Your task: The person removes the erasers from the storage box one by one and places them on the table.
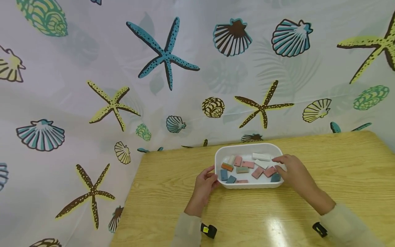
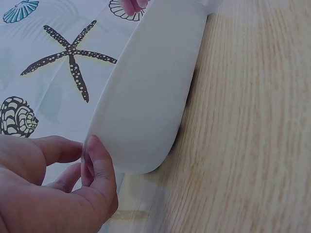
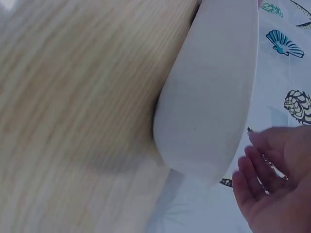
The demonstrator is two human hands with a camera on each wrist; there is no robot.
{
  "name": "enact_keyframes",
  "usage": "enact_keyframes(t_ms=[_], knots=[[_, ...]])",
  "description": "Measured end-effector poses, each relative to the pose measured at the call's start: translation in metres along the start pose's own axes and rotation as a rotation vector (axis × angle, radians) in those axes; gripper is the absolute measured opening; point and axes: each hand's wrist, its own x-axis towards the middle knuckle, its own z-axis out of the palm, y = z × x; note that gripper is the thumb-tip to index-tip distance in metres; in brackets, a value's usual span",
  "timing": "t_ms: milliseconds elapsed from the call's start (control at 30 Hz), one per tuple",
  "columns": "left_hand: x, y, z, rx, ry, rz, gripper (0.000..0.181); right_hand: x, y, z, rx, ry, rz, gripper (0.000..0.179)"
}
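1. The white plastic tray sits on the wood-grain bench, right of centre in the lower half of the head frame.
2. The left grip pinches the tray's rim at its left end; in the left wrist view, thumb and bent fingers meet on that edge at lower left.
3. The left forearm, in a pale sleeve, rises from the bottom centre of the head frame, leaning slightly right.
4. The right grip is moderately wide, thumb and fingers apart, at the tray's right end; its fingertips reach over the rim. Whether they touch the tray cannot be told.
5. The right forearm slants up and leftward from the lower right corner.
6. Inside the tray lie small rectangular blocks: a long white block at upper right, an orange-topped block at left, and a pink block and a dark blue block near the right fingertips.
7. A curtain printed with starfish and shells fills the background.
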Motion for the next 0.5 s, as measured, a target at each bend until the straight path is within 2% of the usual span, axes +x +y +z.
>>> enact_keyframes(t_ms=[133, 233, 333, 500], knots=[[0.002, 0.001, -0.002, -0.006, -0.006, -0.013, 0.04, 0.013, -0.009, -0.001, -0.101, -0.184, -0.201, 0.018], [0.003, 0.0, -0.003, -0.03, -0.01, -0.022, 0.04, 0.02, -0.011, 0.001, -0.146, -0.272, -0.31, 0.011], [0.003, 0.0, -0.002, -0.04, -0.014, -0.023, 0.04, 0.026, -0.011, 0.004, -0.208, -0.304, -0.374, 0.008], [0.002, 0.0, -0.001, -0.054, -0.012, -0.027, 0.04, 0.033, -0.009, 0.009, -0.269, -0.308, -0.407, 0.017]])
